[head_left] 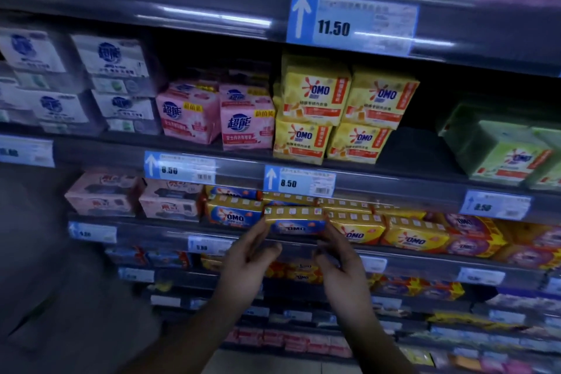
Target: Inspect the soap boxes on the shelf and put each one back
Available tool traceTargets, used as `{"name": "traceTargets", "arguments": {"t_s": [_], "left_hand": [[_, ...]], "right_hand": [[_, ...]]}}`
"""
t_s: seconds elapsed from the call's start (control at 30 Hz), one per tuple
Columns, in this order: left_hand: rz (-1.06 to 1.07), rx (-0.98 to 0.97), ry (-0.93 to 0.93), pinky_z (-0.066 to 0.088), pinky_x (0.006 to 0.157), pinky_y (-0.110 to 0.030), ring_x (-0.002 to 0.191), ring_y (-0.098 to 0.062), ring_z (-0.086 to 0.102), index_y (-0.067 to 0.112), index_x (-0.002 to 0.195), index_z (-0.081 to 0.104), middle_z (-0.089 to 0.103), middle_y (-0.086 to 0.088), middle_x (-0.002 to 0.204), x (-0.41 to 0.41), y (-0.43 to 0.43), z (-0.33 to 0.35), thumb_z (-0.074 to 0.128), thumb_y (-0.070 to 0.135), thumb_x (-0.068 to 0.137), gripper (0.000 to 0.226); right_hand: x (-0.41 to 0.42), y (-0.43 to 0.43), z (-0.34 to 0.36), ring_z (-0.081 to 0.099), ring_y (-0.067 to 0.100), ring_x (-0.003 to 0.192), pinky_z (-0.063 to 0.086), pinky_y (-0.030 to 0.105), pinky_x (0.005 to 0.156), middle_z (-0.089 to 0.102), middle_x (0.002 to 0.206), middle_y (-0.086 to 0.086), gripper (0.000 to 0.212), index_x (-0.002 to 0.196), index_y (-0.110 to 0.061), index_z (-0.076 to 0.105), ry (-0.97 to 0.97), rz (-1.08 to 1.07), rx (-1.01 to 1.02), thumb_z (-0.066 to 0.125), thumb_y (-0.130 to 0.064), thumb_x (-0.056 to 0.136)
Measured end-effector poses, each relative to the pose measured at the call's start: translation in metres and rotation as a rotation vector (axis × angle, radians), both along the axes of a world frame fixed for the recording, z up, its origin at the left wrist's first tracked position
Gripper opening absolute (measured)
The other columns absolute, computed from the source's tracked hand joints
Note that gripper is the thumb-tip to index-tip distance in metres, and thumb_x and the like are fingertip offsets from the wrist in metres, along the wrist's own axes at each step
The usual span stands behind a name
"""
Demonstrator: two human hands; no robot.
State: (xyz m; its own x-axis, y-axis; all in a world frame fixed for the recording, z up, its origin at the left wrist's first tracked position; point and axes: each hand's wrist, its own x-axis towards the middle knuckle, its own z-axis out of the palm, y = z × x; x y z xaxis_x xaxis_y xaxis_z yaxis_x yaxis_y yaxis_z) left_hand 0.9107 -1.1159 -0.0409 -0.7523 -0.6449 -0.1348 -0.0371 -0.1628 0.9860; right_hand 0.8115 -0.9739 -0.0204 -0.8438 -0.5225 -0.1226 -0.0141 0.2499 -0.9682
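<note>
Gripping the yellow-and-blue rectangular soap box (296,220) by its ends, left hand (252,255) at 8 o'clock, right hand (337,258) at 4 o'clock, over the grey shelf (151,234) lip, probably to keep its printed faces readable.

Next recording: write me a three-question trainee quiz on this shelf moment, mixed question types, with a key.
1. True or false: the left hand and the right hand both hold the gold and blue OMO box.
2. The price tag directly above that box reads: A) 11.50 B) 8.50 C) 5.00
3. Fill in: one shelf up, the pink boxes sit to the ___ of the yellow OMO boxes.
Key: 1 true; 2 B; 3 left.
</note>
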Motion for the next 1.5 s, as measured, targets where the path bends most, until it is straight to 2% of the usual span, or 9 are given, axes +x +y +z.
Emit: {"name": "traceTargets", "arguments": {"t_s": [0.2, 0.33, 0.43, 0.63, 0.73, 0.87, 1.1, 1.3, 1.5], "left_hand": [[-0.010, 0.000, 0.028, 0.053, 0.096, -0.017, 0.134, 0.004, 0.049, 0.046, 0.128, 0.057, 0.054, 0.023, 0.143, 0.002, -0.013, -0.018, 0.063, 0.000, 0.097, 0.055], [-0.096, -0.159, 0.002, 0.044, 0.107, -0.015, 0.135, 0.016, 0.041, 0.050, 0.137, 0.047, 0.047, 0.026, 0.147, 0.000, -0.016, -0.020, 0.065, 0.000, 0.096, 0.067], [-0.161, -0.201, 0.007, 0.040, 0.103, -0.007, 0.129, 0.024, 0.040, 0.048, 0.142, 0.041, 0.042, 0.027, 0.149, -0.001, -0.021, -0.018, 0.064, 0.000, 0.097, 0.070], [0.080, -0.335, -0.045, 0.054, 0.087, -0.017, 0.111, 0.001, 0.067, 0.031, 0.129, 0.067, 0.073, 0.021, 0.114, 0.021, -0.031, -0.015, 0.066, 0.013, 0.095, 0.039], [0.239, -0.415, -0.057, 0.053, 0.080, -0.023, 0.098, -0.001, 0.067, 0.034, 0.109, 0.070, 0.072, 0.017, 0.101, 0.034, -0.045, -0.013, 0.063, 0.012, 0.093, 0.028], [0.301, -0.389, -0.048, 0.054, 0.081, -0.019, 0.110, -0.003, 0.061, 0.034, 0.132, 0.055, 0.058, 0.001, 0.124, 0.039, -0.062, -0.012, 0.061, 0.005, 0.095, 0.047], [0.231, -0.437, -0.117, 0.053, 0.097, -0.037, 0.118, -0.018, 0.062, 0.018, 0.158, 0.032, 0.060, -0.007, 0.134, 0.032, -0.075, -0.014, 0.066, -0.005, 0.090, 0.079], [0.252, -0.374, -0.015, 0.058, 0.087, -0.039, 0.109, -0.010, 0.065, 0.022, 0.134, 0.057, 0.067, 0.002, 0.117, 0.043, -0.078, -0.013, 0.070, 0.005, 0.089, 0.051], [0.275, -0.459, 0.100, 0.050, 0.068, -0.016, 0.083, -0.008, 0.066, 0.022, 0.106, 0.062, 0.064, 0.006, 0.097, 0.062, -0.072, -0.007, 0.072, 0.013, 0.094, 0.018]], "right_hand": [[-0.004, -0.019, -0.009, 0.058, -0.002, 0.111, 0.049, 0.027, 0.088, 0.062, 0.127, -0.013, 0.051, 0.143, -0.036, 0.049, -0.050, -0.047, 0.028, 0.061, -0.010, 0.100], [-0.003, -0.020, -0.013, 0.055, -0.012, 0.104, 0.046, 0.010, 0.075, 0.058, 0.127, -0.016, 0.061, 0.153, -0.029, 0.041, -0.019, 0.002, 0.096, 0.059, -0.007, 0.100], [0.001, -0.015, -0.013, 0.063, -0.014, 0.095, 0.049, 0.003, 0.065, 0.065, 0.117, -0.020, 0.056, 0.139, -0.036, 0.053, 0.037, -0.032, 0.070, 0.059, 0.001, 0.097], [0.020, -0.028, -0.012, 0.066, 0.003, 0.083, 0.049, 0.010, 0.064, 0.071, 0.093, -0.005, 0.040, 0.103, -0.029, 0.062, 0.253, -0.143, 0.015, 0.061, 0.008, 0.088], [0.033, -0.052, -0.009, 0.066, -0.002, 0.088, 0.051, 0.009, 0.070, 0.071, 0.095, -0.009, 0.045, 0.108, -0.033, 0.063, 0.209, 0.034, 0.062, 0.062, 0.007, 0.088], [0.044, -0.077, -0.015, 0.060, -0.013, 0.101, 0.049, 0.004, 0.074, 0.065, 0.113, -0.017, 0.054, 0.133, -0.044, 0.048, 0.081, 0.161, 0.132, 0.063, -0.009, 0.095], [0.046, -0.102, -0.019, 0.060, -0.012, 0.106, 0.052, 0.007, 0.074, 0.061, 0.124, -0.019, 0.066, 0.155, -0.025, 0.039, 0.067, 0.159, 0.123, 0.064, -0.010, 0.095], [0.051, -0.094, -0.018, 0.059, -0.018, 0.110, 0.052, 0.007, 0.079, 0.062, 0.133, -0.011, 0.063, 0.152, -0.031, 0.046, 0.049, 0.084, 0.031, 0.062, -0.006, 0.096], [0.053, -0.070, -0.009, 0.066, -0.005, 0.107, 0.050, 0.006, 0.081, 0.072, 0.106, -0.020, 0.041, 0.119, -0.038, 0.063, 0.164, -0.040, -0.129, 0.069, -0.006, 0.095]]}}
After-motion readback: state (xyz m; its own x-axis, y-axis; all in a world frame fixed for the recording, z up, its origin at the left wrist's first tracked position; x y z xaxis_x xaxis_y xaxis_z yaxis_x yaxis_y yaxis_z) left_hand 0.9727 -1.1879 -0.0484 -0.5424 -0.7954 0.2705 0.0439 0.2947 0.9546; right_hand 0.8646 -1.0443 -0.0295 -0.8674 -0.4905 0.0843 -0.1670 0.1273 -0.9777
